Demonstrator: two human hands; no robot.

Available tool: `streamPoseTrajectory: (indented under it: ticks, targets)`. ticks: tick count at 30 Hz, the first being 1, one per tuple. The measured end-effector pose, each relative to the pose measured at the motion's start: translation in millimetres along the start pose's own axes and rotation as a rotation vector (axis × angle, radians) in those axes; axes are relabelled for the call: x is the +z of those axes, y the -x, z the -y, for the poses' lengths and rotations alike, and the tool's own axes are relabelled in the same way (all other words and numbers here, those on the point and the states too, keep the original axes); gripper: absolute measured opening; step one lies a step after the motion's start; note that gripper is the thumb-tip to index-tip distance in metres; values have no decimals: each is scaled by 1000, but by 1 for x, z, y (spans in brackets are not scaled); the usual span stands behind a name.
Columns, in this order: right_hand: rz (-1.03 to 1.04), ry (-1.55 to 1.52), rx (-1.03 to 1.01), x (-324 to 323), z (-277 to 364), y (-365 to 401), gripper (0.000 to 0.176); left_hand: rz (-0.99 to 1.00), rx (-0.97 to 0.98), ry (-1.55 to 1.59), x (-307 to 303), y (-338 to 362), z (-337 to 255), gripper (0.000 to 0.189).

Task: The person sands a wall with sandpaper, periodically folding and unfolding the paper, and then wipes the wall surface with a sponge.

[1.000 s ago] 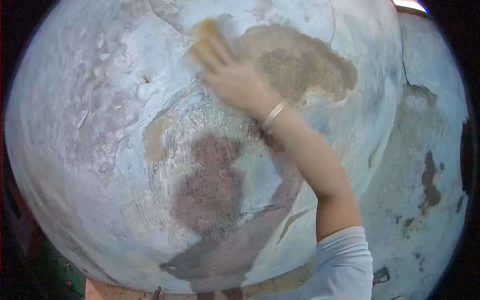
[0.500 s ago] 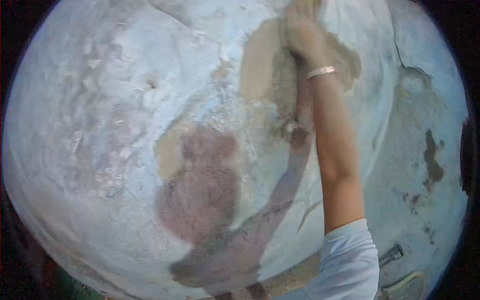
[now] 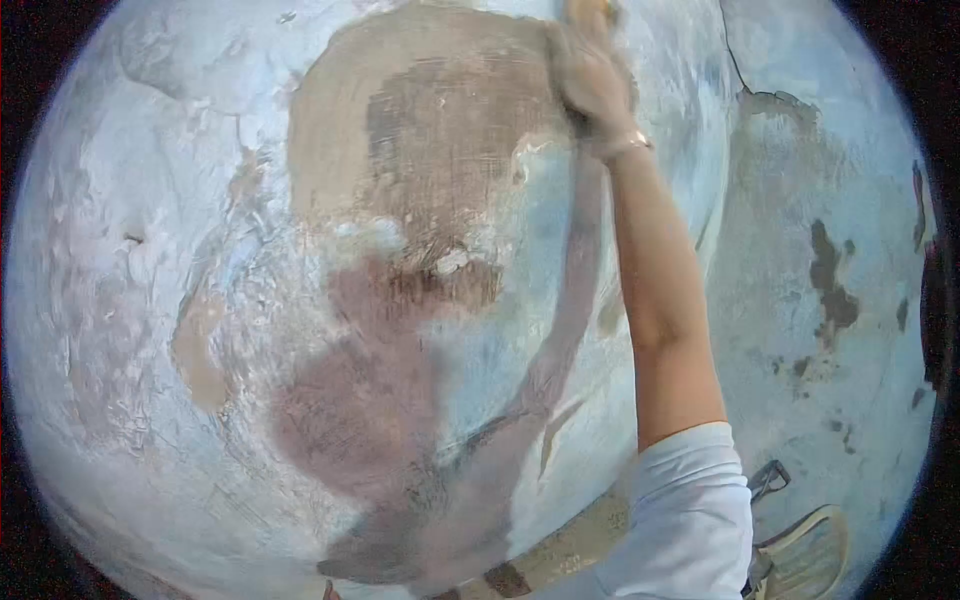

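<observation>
My right hand (image 3: pixel 597 85) is raised high against a worn, pale blue-white plastered wall (image 3: pixel 130 330). Its blurred fingers are closed round a thing with a yellowish end (image 3: pixel 594 12) that sticks out past the knuckles; the rest is hidden or smeared. Just left of the hand is a large brown-grey patch (image 3: pixel 440 130) with a lighter tan border, its right edge close to the fingers. Below it the surface is rough and flaking. My left hand does not show clearly; a small tan tip at the bottom edge is too little to identify.
A chair-like thing with a curved cream rim (image 3: pixel 838 530) stands at the lower right, beside a dark D-shaped handle (image 3: pixel 770 480). A crack (image 3: pixel 735 65) runs down the wall at upper right, above dark stains (image 3: pixel 832 275). My shadow (image 3: pixel 360 415) falls across the wall.
The view has turned right, so the wall marks sit further left. My right hand has moved from over the brown-grey patch to its right edge, uncovering more of it.
</observation>
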State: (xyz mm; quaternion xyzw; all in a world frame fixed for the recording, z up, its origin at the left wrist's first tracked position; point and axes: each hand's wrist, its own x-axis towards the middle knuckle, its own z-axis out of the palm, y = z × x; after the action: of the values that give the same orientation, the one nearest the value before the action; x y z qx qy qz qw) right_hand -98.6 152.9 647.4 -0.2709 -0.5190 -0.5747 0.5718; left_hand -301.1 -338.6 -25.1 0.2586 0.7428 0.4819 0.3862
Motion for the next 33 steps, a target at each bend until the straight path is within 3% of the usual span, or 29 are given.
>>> streamPoseTrajectory:
  ticks: [2, 3, 6, 8, 10, 11, 13, 15, 18, 21, 22, 23, 24, 27, 29, 31, 33]
  targets:
    - [-141, -504, 274, 81, -56, 56, 53, -14, -3, -7, 7, 0, -4, 59]
    - [91, -792, 515, 78, -72, 79, 59, -23, -1, -5, 11, 0, -6, 59]
    - [144, -473, 511, 115, -95, 96, 55, -55, -9, -11, 22, 1, -10, 59]
    - [-4, -519, 329, 138, -92, 78, 54, -73, -12, -18, 29, 1, -14, 59]
    - [-31, -474, 157, 111, -65, 48, 54, -92, -12, -27, 37, -2, -18, 58]
    - [17, -407, 71, 68, -42, 32, 53, -97, -12, -32, 42, -5, -21, 58]
    - [397, -897, 9, 17, 6, 21, 37, -106, -4, -37, 54, -11, -27, 58]
    - [-329, -708, -183, -29, 47, 36, 43, -103, 15, -35, 68, -19, -31, 58]
    - [-236, -823, -293, -27, 43, 54, 47, -81, 73, -19, 96, -33, -37, 58]
    - [123, -810, -206, 41, -19, 38, 47, -44, 148, -5, 131, -44, -29, 57]
    - [237, -712, -43, 50, -49, 34, 45, -35, 169, 2, 141, -47, -21, 57]
    - [65, -347, 117, 65, -69, 33, 44, -28, 190, 6, 148, -47, -12, 57]
    - [164, -451, 162, 184, -109, 21, 44, -31, 198, 10, 152, -46, 0, 57]
    - [-177, -749, 378, 108, -97, 11, 54, -72, 151, 17, 156, -44, 18, 58]
    - [-307, -810, 45, 90, -79, -9, 59, -108, 62, 17, 160, -23, 12, 58]
    - [-274, -769, -94, 31, -26, -1, 61, -103, 12, 26, 166, -21, 2, 59]
    - [-52, -744, -135, -19, -24, 8, 61, -72, 7, 35, 178, -32, -7, 59]
